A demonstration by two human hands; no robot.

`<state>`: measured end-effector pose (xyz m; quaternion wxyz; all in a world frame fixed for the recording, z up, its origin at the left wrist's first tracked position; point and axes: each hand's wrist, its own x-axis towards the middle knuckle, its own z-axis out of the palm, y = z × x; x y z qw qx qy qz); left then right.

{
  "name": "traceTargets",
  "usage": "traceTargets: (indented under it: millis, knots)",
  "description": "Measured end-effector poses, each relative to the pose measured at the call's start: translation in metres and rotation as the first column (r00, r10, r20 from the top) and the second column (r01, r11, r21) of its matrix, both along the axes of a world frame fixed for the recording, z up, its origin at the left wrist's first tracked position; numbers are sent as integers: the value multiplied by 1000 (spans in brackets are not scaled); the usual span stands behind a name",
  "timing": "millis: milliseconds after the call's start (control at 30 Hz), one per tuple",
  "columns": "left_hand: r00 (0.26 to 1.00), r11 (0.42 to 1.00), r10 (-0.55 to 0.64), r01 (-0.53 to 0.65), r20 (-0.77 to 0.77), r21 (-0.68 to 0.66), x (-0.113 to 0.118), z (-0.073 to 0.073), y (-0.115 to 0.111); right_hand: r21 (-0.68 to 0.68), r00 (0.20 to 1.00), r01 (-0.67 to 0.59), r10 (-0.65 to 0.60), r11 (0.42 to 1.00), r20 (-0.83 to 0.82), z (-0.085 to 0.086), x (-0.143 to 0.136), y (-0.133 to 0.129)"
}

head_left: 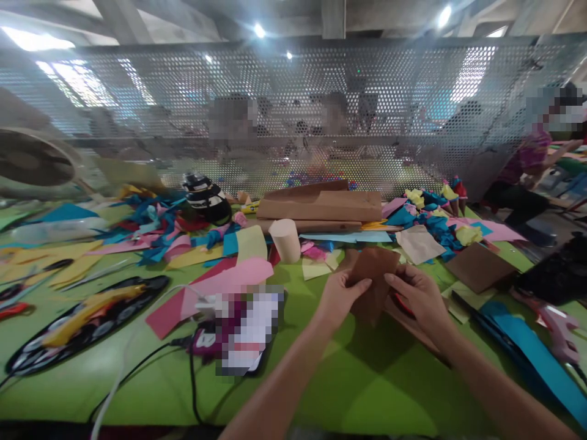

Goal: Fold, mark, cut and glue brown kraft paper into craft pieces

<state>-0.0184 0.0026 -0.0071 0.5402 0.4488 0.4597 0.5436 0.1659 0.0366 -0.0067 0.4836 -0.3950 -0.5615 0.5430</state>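
Your left fingers (364,286) and right fingers (391,280) pinch the brown paper (373,275) between them, above the green table (339,397).

A fan (34,157) stands left of the perforated screen (293,110).

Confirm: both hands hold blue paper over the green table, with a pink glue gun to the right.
Not blue: the head view shows the left hand and right hand holding brown paper over the green table; the pink glue gun lies to the right.
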Motion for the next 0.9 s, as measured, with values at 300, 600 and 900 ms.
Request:
traceTargets:
  millis: [300,600,900]
  knots:
    - [994,995,-52,60,-99,82,-4,8,-3,-58,998,-8,4,998,-66,-10,2,3]
    - [985,996,-6,22,-172,91,-2,5,-2,-37,999,-20,18,999,-41,-1,1,0]
    - [985,995,-11,27,-171,95,-1,-1,-1,-80,997,-11,4,997,-78,-3,2,0]
